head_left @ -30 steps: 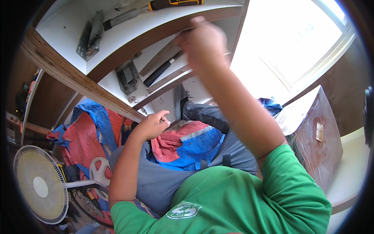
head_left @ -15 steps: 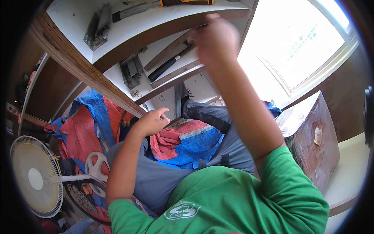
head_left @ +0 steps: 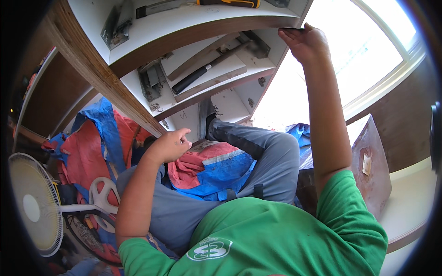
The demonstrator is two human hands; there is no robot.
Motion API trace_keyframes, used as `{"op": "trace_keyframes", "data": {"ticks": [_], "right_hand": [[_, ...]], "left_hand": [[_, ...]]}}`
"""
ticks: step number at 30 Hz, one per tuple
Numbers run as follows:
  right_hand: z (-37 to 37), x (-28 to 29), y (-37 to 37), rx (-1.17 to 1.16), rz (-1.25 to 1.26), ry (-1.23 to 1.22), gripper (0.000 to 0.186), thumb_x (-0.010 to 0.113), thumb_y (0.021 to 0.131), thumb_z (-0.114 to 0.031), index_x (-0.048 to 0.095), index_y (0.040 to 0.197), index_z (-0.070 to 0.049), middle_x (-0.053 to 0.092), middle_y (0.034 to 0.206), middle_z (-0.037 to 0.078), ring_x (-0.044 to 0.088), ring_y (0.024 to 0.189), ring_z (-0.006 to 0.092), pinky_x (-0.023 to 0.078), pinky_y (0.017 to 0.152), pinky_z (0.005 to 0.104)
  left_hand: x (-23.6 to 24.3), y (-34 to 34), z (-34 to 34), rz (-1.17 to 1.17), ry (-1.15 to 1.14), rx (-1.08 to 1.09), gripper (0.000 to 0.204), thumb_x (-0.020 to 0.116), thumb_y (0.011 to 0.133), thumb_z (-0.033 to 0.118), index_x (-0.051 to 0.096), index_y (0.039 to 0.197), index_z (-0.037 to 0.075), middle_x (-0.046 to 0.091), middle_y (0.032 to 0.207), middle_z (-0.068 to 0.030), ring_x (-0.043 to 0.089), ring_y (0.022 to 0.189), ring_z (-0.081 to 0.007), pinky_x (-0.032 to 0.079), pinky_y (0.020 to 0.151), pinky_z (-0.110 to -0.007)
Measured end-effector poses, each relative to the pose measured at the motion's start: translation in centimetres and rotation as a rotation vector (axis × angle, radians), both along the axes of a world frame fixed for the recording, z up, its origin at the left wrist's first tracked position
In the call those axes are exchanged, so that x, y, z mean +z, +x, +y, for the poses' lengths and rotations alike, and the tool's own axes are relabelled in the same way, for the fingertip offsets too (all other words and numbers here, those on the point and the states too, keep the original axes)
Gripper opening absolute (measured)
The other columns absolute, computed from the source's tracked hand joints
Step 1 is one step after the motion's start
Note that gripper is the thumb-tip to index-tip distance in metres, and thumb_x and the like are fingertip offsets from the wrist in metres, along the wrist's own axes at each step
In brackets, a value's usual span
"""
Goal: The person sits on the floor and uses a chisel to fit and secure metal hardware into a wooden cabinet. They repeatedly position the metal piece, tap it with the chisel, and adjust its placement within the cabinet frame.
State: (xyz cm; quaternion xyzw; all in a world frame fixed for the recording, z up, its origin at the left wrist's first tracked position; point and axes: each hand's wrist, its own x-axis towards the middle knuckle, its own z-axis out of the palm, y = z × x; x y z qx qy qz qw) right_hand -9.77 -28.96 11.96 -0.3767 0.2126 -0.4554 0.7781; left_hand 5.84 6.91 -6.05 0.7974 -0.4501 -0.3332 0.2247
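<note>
My right hand (head_left: 309, 45) is raised at the right side of the white shelf unit (head_left: 216, 97). A thin dark flat strip (head_left: 290, 29) sticks out from its fingers, its edge toward the shelf's brown front edging (head_left: 202, 33); its kind is unclear, and I cannot tell whether it touches. Lower down, my left hand (head_left: 169, 146) hovers near the unit's wooden side edge (head_left: 99, 76), index finger stretched and the others loosely bent, nothing visible in it. On the middle shelf lies a long tool with a black grip (head_left: 192, 79). A tool with an orange-and-black handle (head_left: 228, 2) rests above.
Metal brackets (head_left: 151, 83) sit on the shelf. Red-and-blue tarpaulin (head_left: 216, 168) covers the floor around my bent leg (head_left: 258, 138). A white fan (head_left: 34, 207) stands at the left, a wrapped brown box (head_left: 372, 161) at the right below a bright window (head_left: 363, 50).
My right hand has moved right along the shelf edge to its right end, and the dark strip now shows. The left hand has shifted only slightly. The view has moved a little.
</note>
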Motion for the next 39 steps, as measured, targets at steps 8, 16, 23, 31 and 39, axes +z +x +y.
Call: {"op": "trace_keyframes", "data": {"ticks": [8,16,23,31,39], "right_hand": [[2.1,0.1,2.0,-0.113,0.019,-0.011,0.054,0.023,0.11,-0.018,0.007,0.158,0.001,0.029,0.152,0.038,0.042,0.138,0.0498,0.037,0.119,0.0587],[7.3,-2.3,4.1,0.193,-0.097,-0.014,0.041,0.031,0.111,-0.02,0.032,0.137,0.012,0.048,0.133,0.035,0.051,0.125,0.0494,0.04,0.115,0.0593],[5.0,0.4,3.1,-0.049,0.035,-0.046,0.039,0.027,0.11,-0.021,0.044,0.132,0.007,0.058,0.124,0.026,0.059,0.114,0.0334,0.05,0.103,0.0473],[18.9,-1.9,9.2,0.392,-0.06,0.271,0.021,0.056,0.103,-0.024,0.054,0.109,-0.004,0.056,0.076,0.009,0.055,0.061,0.0209,0.046,0.052,0.0371],[13.3,-0.7,6.9,0.08,-0.057,0.158,0.035,0.039,0.108,-0.022,0.048,0.131,0.003,0.061,0.115,0.02,0.061,0.107,0.0307,0.048,0.103,0.0468]], "left_hand": [[0.1,0.1,0.1,0.0,-0.034,0.022,0.049,0.065,0.093,0.022,0.056,0.136,-0.001,0.073,0.098,-0.0154,0.071,0.09,-0.0293,0.054,0.086,-0.038],[-0.5,-0.4,-1.5,-0.059,0.009,-0.044,0.05,0.066,0.092,0.023,0.057,0.135,0.0,0.073,0.097,-0.0136,0.07,0.088,-0.0263,0.054,0.081,-0.038],[-0.9,0.5,-1.0,-0.031,-0.03,-0.022,0.049,0.065,0.093,0.022,0.057,0.135,0.0,0.072,0.095,-0.0128,0.07,0.08,-0.0246,0.054,0.077,-0.036],[-1.8,0.0,-2.3,-0.088,-0.017,-0.08,0.048,0.064,0.093,0.022,0.057,0.135,-0.001,0.072,0.095,-0.0127,0.07,0.079,-0.0247,0.055,0.075,-0.036],[-1.2,0.8,-0.1,0.042,-0.068,0.022,0.051,0.064,0.094,0.019,0.054,0.14,-0.001,0.07,0.093,-0.0093,0.069,0.071,-0.0175,0.056,0.068,-0.034]]}}
